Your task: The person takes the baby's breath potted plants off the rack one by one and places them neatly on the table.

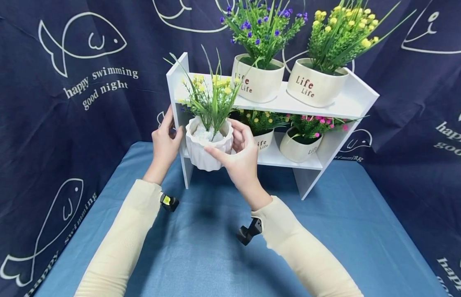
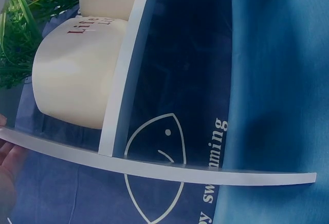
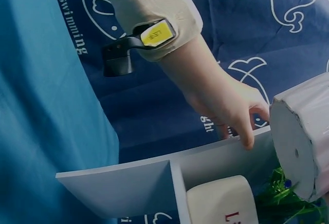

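Note:
My right hand point(image 1: 244, 159) grips a white fluted flowerpot point(image 1: 204, 159) with yellow flowers, thumb on the near side. The pot is held up in front of the left end of a white two-tier shelf point(image 1: 334, 105). In the right wrist view the flowerpot point(image 3: 293, 149) shows its underside. My left hand point(image 1: 164, 144) pinches the shelf's left side panel, thumb on the inner face and fingers on the outside. The right wrist view shows this left hand point(image 3: 226, 103) on the panel's edge; in the left wrist view only part of the hand point(image 2: 7, 178) is visible.
Cream "Life" pots with purple flowers point(image 1: 258, 80) and yellow flowers point(image 1: 315, 84) stand on the top tier. Below are a partly hidden yellow-flowered pot point(image 1: 265, 141) and a pink-flowered pot point(image 1: 301, 147). The shelf stands on a blue cloth point(image 1: 215, 247) before a dark fish-print curtain point(image 1: 115, 103).

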Tool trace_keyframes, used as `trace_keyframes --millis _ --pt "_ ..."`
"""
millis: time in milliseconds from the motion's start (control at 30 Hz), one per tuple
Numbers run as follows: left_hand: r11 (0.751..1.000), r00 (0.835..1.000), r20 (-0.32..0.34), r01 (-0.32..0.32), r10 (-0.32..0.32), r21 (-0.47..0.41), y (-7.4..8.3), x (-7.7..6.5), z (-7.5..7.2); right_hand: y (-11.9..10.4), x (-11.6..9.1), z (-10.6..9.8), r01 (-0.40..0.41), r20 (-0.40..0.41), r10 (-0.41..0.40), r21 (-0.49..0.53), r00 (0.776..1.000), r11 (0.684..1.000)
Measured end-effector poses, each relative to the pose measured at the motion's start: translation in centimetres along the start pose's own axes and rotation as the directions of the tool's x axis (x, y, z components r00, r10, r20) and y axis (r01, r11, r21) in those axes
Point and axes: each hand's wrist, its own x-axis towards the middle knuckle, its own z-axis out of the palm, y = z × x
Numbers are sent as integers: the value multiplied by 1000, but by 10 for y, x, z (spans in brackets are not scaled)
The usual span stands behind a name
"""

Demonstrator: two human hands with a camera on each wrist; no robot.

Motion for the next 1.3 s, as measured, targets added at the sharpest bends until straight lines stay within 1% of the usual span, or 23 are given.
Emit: trace_keyframes --millis 233,500,700,900,1167,1300 --pt "1000 1000 -4 -4 4 9 -4 0 1 10 -6 0 -10 -2 10 -19 1000 1000" --pt "1000 1000 -4 -20 20 20 -3 -1 1 24 -15 -2 -17 0 17 -65 1000 998" --pt "1000 1000 -10 -17 17 6 -5 -1 1 34 -23 -3 -26 -5 25 -98 1000 995" --pt "1000 1000 -2 -4 4 4 -4 0 1 45 -31 -2 -19 -10 18 -109 1000 994" --pt "1000 1000 -7 -1 1 -21 -4 0 2 61 -42 -1 -47 -7 47 -104 999 993" --pt "1000 1000 -4 -5 5 -16 -5 0 3 67 -46 -1 -62 -6 61 -109 998 992"
